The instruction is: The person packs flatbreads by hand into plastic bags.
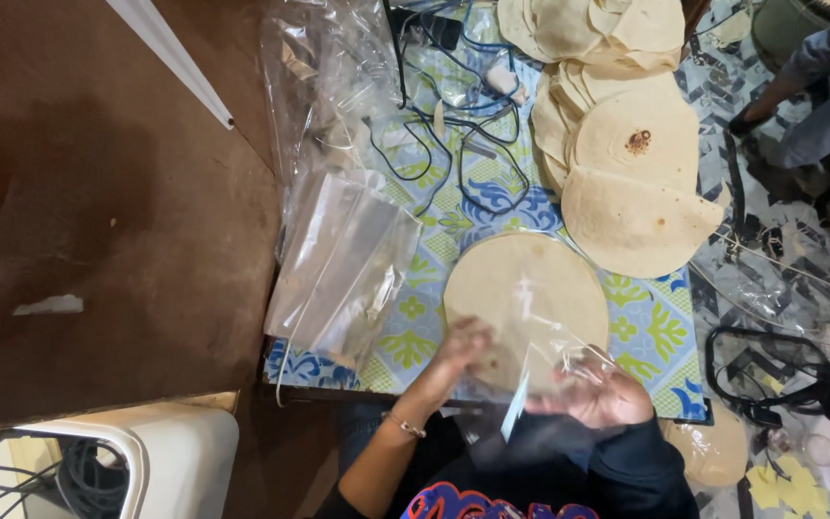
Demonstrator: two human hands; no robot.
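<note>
Head view, looking down on a tabletop (434, 231) covered with a blue, green and white patterned cloth. A stack of pale round flatbreads (521, 303) lies at the near edge of the cloth, directly ahead of both hands; being round, it has no long axis, and its near rim overlaps the fingertips. The left hand (461, 351) meets that near rim from the lower left, fingers curled under or against the edge, apparently pinching it, though the exact grip is hidden by the bread itself. The right hand (599, 394) sits just right of and slightly nearer than the stack, fingers loosely spread and partly closed on a clear plastic bag (554, 360), whose film drapes up over the right portion of the flatbreads. Both hands are about equally near; the left touches bread, the right touches film. To the left, a pile of empty clear bags (343, 264) lies half on the cloth and half over the brown board (117, 211) beside it. Farther away, overlapping loose flatbreads (626, 144) are spread along the right side, one with a dark scorch mark. Tangled blue and black cables (453, 125) lie beyond the stack. Another person's leg and shoe (799, 106) appear at upper right, well apart. Nothing stands between hands and stack.
</note>
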